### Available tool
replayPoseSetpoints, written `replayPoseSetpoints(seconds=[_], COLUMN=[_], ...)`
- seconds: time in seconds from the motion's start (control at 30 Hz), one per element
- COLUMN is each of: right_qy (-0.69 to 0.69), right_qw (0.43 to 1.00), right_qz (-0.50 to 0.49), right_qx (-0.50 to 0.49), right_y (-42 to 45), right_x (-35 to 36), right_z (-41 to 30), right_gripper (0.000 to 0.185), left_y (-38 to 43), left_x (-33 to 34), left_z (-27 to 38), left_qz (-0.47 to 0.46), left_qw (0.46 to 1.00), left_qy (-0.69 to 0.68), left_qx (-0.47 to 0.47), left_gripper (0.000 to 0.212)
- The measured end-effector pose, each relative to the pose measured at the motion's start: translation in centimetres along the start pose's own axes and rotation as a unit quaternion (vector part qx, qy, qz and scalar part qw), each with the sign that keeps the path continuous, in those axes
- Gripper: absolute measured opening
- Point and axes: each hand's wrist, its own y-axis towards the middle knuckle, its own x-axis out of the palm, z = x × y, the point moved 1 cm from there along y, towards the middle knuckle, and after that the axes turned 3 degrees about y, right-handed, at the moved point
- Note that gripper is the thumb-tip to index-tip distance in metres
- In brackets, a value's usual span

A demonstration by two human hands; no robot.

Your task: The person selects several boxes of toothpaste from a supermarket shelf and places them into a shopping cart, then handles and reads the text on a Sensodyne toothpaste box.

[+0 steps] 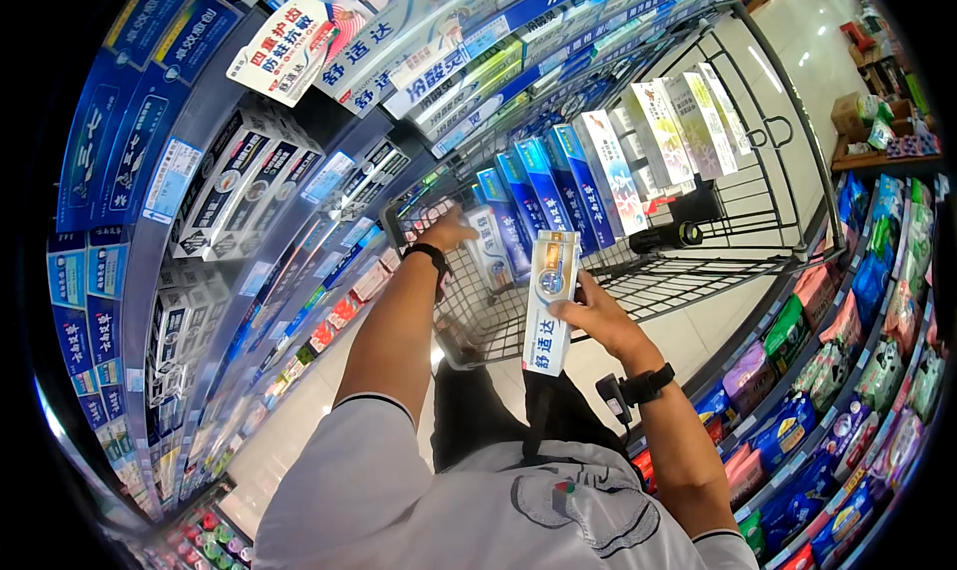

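Observation:
My right hand (598,314) holds a white toothpaste box (552,301) with blue writing, upright in the picture, above the near side of a wire shopping cart (478,331). My left hand (447,232) reaches over the cart's left end, beside a similar white box (490,248) standing in it; whether its fingers touch anything cannot be told. In the cart, several blue toothpaste boxes (540,185) stand in a row. Right of them are a white box with a colourful print (613,170) and several pale boxes (664,132). A black cylindrical object (665,237) lies near the cart's side.
A shelf of toothpaste boxes (247,188) with price tags (173,177) runs along the left and top. A promotional card (280,46) sticks out from it. At the right stand shelves of packaged goods (804,375). Cardboard boxes (848,114) stand beyond the cart. Tiled floor (677,334) shows between.

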Motion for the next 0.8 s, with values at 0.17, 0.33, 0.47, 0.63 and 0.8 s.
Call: replayPoseSetpoints(seconds=[0.17, 0.33, 0.47, 0.63, 0.8], right_qy=[0.004, 0.062, 0.059, -0.084, -0.040], right_qw=[1.000, 0.998, 0.996, 0.996, 0.999], right_qz=[-0.004, -0.012, -0.047, 0.021, -0.026], right_qx=[0.018, 0.013, 0.040, 0.007, -0.018], right_y=[2.2, 4.4, 6.1, 8.6, 7.6], right_x=[0.4, 1.4, 2.2, 3.3, 2.3], right_z=[0.5, 1.1, 1.1, 2.7, 4.0], right_gripper=[0.084, 0.083, 0.083, 0.092, 0.092], left_y=[-0.6, -11.6, -15.2, -14.6, -9.6], left_x=[2.6, 5.2, 9.7, 9.7, 7.8], left_z=[-0.4, 7.0, 6.2, 5.3, 3.8], left_qz=[0.068, -0.083, -0.175, -0.042, 0.074], left_qw=[0.997, 0.927, 0.845, 0.824, 0.895], left_qy=[-0.011, -0.360, -0.505, -0.565, -0.438], left_qx=[0.026, -0.060, 0.024, -0.021, -0.026], left_gripper=[0.098, 0.094, 0.068, 0.060, 0.065])
